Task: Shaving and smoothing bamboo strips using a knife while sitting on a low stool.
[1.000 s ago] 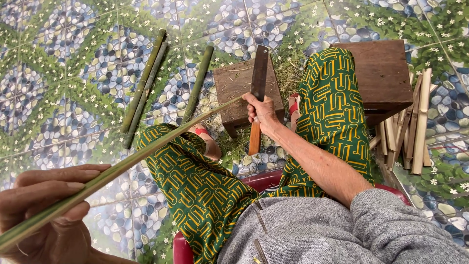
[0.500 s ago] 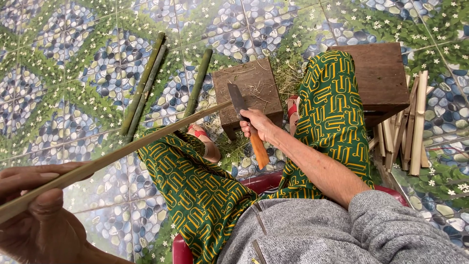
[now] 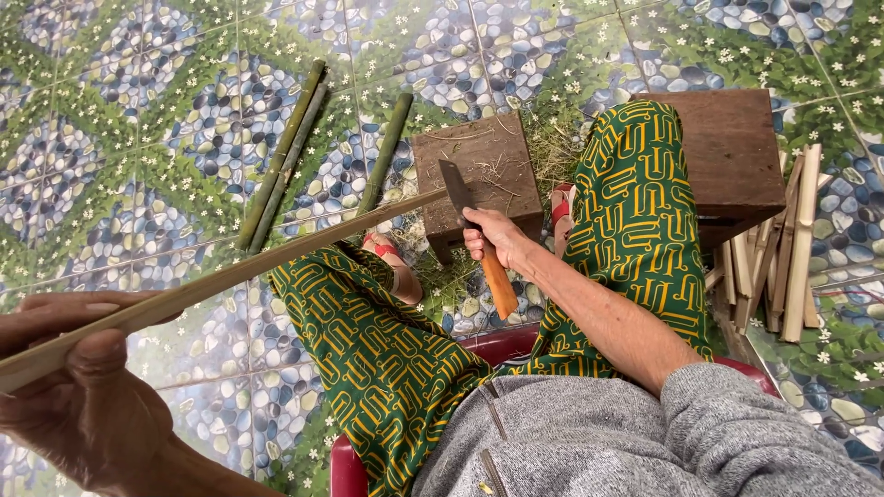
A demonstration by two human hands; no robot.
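Right hand point(image 3: 493, 237), fist closed round the orange-handled knife point(image 3: 479, 239), has brought the blade down from upright onto the bamboo strip's point(image 3: 230, 276) far end; left hand point(image 3: 78, 391) pinches the near end: splitting looks set to begin

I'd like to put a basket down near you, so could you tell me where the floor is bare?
The tiled floor left of the green bamboo stalks is free, as is the stretch beyond the small wooden block. It is crowded around the block, with shavings, and on the right, where split bamboo strips lie beside the larger wooden block.
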